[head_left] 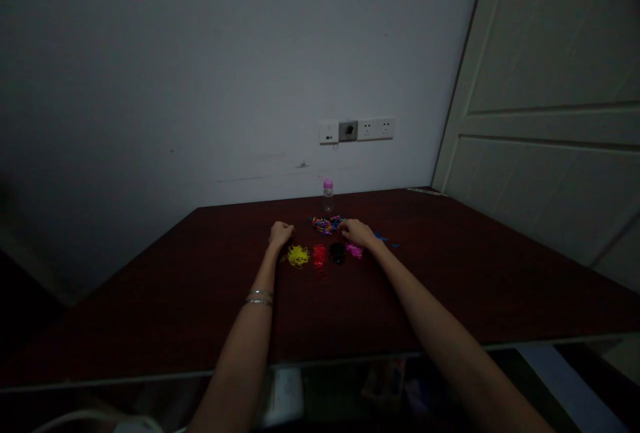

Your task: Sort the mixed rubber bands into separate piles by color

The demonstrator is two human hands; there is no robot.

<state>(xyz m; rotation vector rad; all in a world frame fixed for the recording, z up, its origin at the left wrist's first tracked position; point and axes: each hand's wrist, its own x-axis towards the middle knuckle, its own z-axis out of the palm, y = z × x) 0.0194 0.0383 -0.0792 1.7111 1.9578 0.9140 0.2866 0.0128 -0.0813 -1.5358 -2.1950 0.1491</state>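
A pile of mixed-colour small elastic bands [326, 225] lies on the dark red table. My right hand [357, 231] is at the right side of this pile, fingers curled down and pressed together at its edge; anything in them is too small to tell. My left hand [281, 233] rests closed on the table, just behind and left of a heap of yellow bands [299, 256]; what it holds, if anything, is hidden. In a row to the right of the yellow heap lie red bands [319, 255], black bands [337, 253] and pink bands [355, 251].
Behind the mixed pile a clear bottle with a pink cap [328, 197] stands upright near the wall. Blue bands [381, 237] lie right of my right hand. Wall sockets [376, 129] sit above the table [175, 299]. A white panelled door [540, 99] borders the right side.
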